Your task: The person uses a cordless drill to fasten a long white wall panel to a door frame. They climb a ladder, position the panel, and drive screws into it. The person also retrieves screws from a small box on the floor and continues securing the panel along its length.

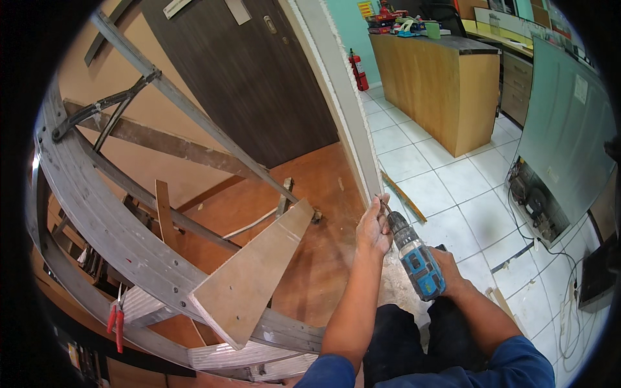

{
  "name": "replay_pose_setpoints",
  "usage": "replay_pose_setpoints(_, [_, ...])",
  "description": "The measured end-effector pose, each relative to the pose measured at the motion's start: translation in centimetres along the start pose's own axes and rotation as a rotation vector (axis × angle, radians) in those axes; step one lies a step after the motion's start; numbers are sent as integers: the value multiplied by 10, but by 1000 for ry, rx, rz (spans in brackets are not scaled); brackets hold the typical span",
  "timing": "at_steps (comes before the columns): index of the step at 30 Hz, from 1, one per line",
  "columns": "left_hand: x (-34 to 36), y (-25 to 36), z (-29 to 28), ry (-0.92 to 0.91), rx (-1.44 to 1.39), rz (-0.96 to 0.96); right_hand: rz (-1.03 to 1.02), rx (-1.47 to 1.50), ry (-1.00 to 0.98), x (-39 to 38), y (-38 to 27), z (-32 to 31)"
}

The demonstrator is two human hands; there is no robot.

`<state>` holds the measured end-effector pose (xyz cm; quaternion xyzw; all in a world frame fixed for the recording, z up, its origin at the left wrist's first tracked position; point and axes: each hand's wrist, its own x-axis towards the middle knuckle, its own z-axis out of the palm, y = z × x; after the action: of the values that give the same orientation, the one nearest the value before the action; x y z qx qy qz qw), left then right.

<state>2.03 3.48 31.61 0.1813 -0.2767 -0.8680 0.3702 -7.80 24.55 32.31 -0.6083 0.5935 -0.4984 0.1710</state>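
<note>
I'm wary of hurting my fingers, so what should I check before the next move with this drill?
1. Right grip wrapped around the drill handle: ok.
2. Left grip clear of the bit: not ok, its fingers are right beside it.
3. Bit tight in the chuck: cannot tell.
4. Red-handled pliers away from the drill: ok, they're over at the ladder.
5. Board by the ladder secured: cannot tell.

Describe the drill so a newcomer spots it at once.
Follow the pale wall end down from top centre. Near its lower end, the right hand holds the drill, bit aimed up-left beside the left hand. Its blue-and-black casing sets it apart from the grey ladder and white tiles.
</note>
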Motion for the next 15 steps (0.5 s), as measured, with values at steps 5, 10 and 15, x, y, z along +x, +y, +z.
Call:
replay_pose_setpoints(5, [-8, 7, 9, 92, 120, -12, 23, -11, -55, 1, 0, -4])
replay_pose_setpoints(10, [-8, 12, 19, 83, 127, 12, -49, -81, -43, 2, 2, -7])
replay_pose_setpoints(15, [-10, 20, 20, 93, 165, 50, -18, -34, -39, 5, 10, -4])
